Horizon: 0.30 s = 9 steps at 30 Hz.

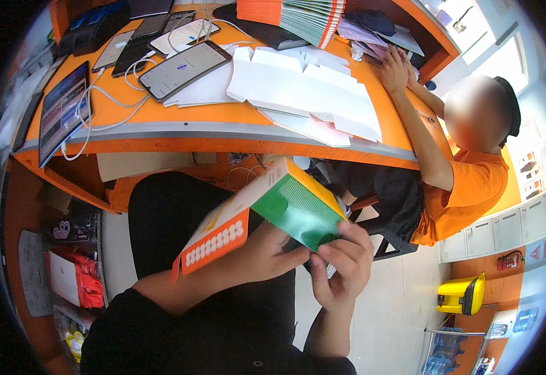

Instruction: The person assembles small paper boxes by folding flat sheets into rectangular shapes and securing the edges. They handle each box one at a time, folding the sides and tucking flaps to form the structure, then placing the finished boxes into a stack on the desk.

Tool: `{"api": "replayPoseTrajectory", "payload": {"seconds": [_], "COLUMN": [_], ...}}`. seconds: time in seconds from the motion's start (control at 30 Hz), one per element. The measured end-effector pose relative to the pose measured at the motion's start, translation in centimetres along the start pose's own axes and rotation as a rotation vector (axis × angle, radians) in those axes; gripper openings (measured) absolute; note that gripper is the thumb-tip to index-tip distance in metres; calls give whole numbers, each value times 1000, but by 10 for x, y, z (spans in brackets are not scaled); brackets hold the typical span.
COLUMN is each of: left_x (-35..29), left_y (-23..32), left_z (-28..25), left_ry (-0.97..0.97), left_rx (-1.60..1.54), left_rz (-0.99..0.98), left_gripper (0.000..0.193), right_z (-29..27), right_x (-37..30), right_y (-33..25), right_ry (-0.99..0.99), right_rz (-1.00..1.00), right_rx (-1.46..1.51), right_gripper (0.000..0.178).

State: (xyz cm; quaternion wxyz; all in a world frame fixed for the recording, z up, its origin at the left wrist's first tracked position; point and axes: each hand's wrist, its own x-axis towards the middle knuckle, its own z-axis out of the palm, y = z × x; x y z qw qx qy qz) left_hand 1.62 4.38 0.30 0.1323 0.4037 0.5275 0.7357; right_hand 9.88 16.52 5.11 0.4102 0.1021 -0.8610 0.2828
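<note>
Above my lap I hold a cardboard box (298, 209) with green, orange, yellow and pale panels. It is tilted, and an orange flap with a row of white round shapes hangs at its lower left end. My left hand (267, 253) is closed on the box from below; the panels hide part of its fingers. My right hand (345, 265) pinches the lower right corner of the green panel between thumb and fingers. On the desk beyond lie flat, unfolded white cartons (310, 87). Behind them stands a stack of flat orange and green cartons (310, 19).
The orange desk (373, 81) has a grey front edge just beyond the box. Phones (185, 70), cables and a tablet (65, 112) lie on its left. At the right sits a co-worker (473, 187) in an orange shirt, hands on the desk. A yellow bin (460, 295) stands farther right.
</note>
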Motion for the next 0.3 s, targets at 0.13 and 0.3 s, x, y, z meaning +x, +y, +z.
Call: {"api": "replayPoseTrajectory", "payload": {"seconds": [0.13,0.3], "left_x": [8,5], "left_y": [5,11], "left_z": [0,7], "left_ry": [-39,-3], "left_rx": [-20,-356], "left_rz": [-19,-189], "left_gripper": [38,39], "right_z": [-4,-13], "right_x": [-2,-17], "right_y": [13,29], "right_ry": [8,-69], "right_rz": [-18,-9], "right_rx": [104,29], "right_gripper": [36,38]}}
